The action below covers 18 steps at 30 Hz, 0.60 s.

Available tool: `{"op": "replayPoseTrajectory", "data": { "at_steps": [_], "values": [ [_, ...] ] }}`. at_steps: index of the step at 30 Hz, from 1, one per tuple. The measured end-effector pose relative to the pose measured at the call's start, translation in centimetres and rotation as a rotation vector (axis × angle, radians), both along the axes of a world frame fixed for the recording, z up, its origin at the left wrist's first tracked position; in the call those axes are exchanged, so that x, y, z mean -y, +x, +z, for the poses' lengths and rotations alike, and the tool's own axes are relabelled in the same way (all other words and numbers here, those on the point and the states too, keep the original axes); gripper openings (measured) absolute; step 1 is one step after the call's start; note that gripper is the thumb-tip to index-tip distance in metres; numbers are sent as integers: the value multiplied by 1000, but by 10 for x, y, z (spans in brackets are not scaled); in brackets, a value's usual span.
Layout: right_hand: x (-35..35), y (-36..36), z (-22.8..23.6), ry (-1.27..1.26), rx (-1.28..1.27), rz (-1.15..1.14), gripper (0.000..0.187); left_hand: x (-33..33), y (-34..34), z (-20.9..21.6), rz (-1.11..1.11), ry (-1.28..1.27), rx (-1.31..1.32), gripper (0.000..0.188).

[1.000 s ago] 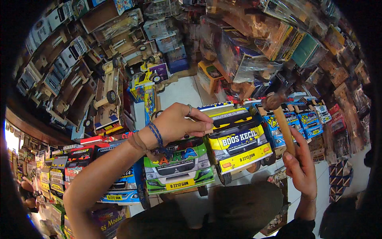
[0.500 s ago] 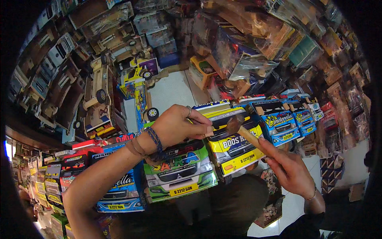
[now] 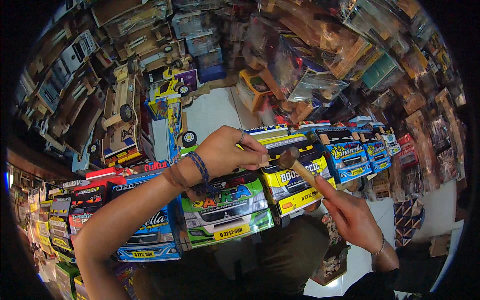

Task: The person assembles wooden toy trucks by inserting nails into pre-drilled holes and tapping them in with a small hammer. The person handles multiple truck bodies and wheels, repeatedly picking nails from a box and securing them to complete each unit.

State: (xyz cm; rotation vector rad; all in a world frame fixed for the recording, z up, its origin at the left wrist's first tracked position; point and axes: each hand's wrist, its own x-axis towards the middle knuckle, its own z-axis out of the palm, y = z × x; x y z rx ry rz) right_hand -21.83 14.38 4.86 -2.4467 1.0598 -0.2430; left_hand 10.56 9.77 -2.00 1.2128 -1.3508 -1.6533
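Note:
My left hand (image 3: pixel 225 150) is closed in a pinch above the seam between a green toy truck (image 3: pixel 225 205) and a yellow toy truck (image 3: pixel 295 180). A small pale piece (image 3: pixel 264 163), apparently wood, shows at its fingertips beside the yellow truck's windscreen. In my right hand (image 3: pixel 352 217) is a hammer (image 3: pixel 303 171), gripped by its wooden handle with the index finger along it. The hammer's head is over the yellow truck's front, just right of my left fingertips. Both trucks face me in a row.
Blue toy trucks (image 3: pixel 345 155) continue the row at right; another blue truck (image 3: pixel 150 232) and a red one (image 3: pixel 90 205) stand at left. Unfinished wooden truck bodies (image 3: pixel 120 110) lie beyond. Plastic-wrapped stacks (image 3: pixel 320 85) fill the far right. A box of wooden bits (image 3: pixel 332 265) sits below right.
The hammer's head has shifted slightly left and down, nearer my left fingertips. My left hand keeps its pinch at the yellow truck. The whole view has shifted a little.

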Motion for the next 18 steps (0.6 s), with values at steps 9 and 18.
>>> {"op": "replayPoseTrajectory", "data": {
  "at_steps": [9,18],
  "values": [
    [3,2,3,103,-33,-52,61,-1,-1,1,2,-17,23,29],
    [3,-1,3,69,-133,-52,65,0,-1,-1,-3,-12,-6,30]
  ]
}}
